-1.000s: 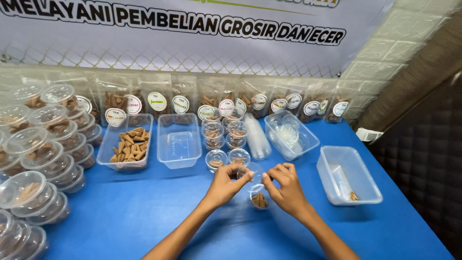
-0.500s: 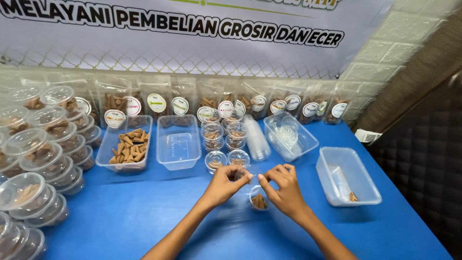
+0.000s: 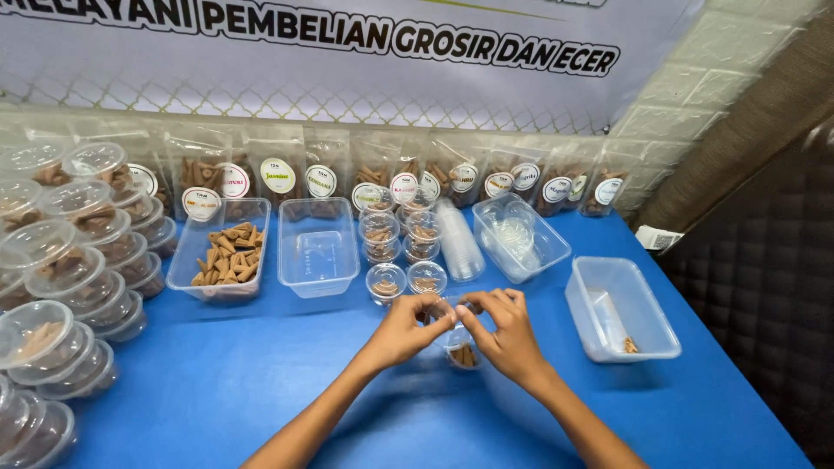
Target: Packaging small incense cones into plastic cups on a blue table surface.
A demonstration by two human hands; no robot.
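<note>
I have both hands over the small clear plastic cup of brown cones (image 3: 463, 352), which stands on the blue table (image 3: 261, 382) just in front of me, near the middle of the view. My left hand (image 3: 401, 332) and my right hand (image 3: 508, 334) meet above the cup's mouth, fingertips pinched on what looks like a thin clear lid (image 3: 453, 309); it is too transparent for me to be sure of its edges. Neither hand is clenched into a fist, and neither is free: both are closed lightly on that lid. Just beyond my fingers stand two capped clear cups (image 3: 406, 280) with the same brown pieces, and behind them stacks of capped cups (image 3: 400, 227) and a sleeve of nested empty cups (image 3: 458, 241). To the left sit a clear rectangular tub of brown cones (image 3: 220, 256) and an empty clear rectangular tub (image 3: 318, 252); to the right, a clear tub holding lids (image 3: 521, 239) and a nearly empty clear tub (image 3: 621, 313). As I judge it, the cup is light and unsupported at its base, so uneven pressing could tip it and scatter cones, or seat the lid crookedly. My wrists are also near the two capped cups, which a careless sweep could knock over.
</note>
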